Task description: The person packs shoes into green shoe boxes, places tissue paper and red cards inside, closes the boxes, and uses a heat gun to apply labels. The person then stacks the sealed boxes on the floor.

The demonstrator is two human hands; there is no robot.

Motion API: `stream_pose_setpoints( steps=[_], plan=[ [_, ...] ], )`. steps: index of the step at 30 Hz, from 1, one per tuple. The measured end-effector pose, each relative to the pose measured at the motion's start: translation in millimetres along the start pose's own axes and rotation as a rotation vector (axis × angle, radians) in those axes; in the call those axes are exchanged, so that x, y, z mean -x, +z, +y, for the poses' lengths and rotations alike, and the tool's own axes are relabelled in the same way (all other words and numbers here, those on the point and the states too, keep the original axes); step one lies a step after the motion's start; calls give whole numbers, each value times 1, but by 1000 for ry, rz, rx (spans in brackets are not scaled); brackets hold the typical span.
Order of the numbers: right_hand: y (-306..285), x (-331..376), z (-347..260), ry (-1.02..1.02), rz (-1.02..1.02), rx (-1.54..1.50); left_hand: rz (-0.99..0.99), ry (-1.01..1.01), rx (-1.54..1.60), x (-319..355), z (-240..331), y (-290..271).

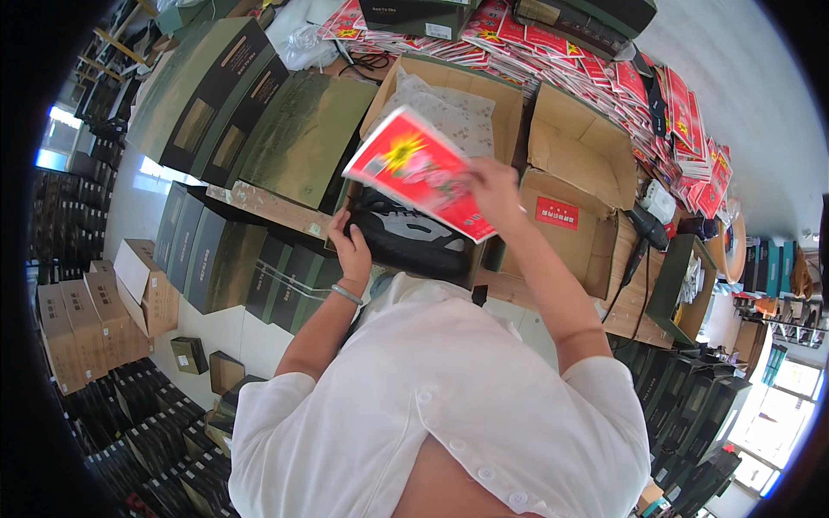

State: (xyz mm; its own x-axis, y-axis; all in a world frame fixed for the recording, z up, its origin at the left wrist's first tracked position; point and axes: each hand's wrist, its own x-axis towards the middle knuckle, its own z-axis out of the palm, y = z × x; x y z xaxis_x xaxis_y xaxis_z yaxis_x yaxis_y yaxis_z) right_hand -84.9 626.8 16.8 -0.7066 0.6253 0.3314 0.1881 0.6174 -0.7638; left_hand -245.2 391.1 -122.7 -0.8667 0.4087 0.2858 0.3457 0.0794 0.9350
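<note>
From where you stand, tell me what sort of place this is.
Likely a shoe packing or storage room: a black-and-grey shoe lies near the left hand, dark-green shoeboxes are stacked at the left, and brown cardboard cartons stand beyond them.

Held by the right hand (496, 194), the red packet (408, 164) is hanging over the shoe (410, 246), blocking part of the way down; nearer the left hand (350, 250), the shoe's near side is lying open from above. Right of the right hand, the carton (583, 255) is leaving room to dip in. Farther right, the hair dryer (646, 229) is obstructing. Ahead-left of the left hand, green boxes (298, 134) are barring passage.
</note>
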Motion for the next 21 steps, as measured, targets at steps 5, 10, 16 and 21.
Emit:
stream_pose_setpoints(
  steps=[5,10,16,21],
  plan=[
    [107,-14,55,248,-568,411,-86,160,-500,-6,8,-8],
    [109,20,64,21,-158,536,-400,380,-700,-8,14,-10],
    [7,49,122,376,491,649,-550,393,-835,-5,16,-3],
    [-64,124,255,1452,482,408,-497,412,-824,-6,18,2]
  ],
)
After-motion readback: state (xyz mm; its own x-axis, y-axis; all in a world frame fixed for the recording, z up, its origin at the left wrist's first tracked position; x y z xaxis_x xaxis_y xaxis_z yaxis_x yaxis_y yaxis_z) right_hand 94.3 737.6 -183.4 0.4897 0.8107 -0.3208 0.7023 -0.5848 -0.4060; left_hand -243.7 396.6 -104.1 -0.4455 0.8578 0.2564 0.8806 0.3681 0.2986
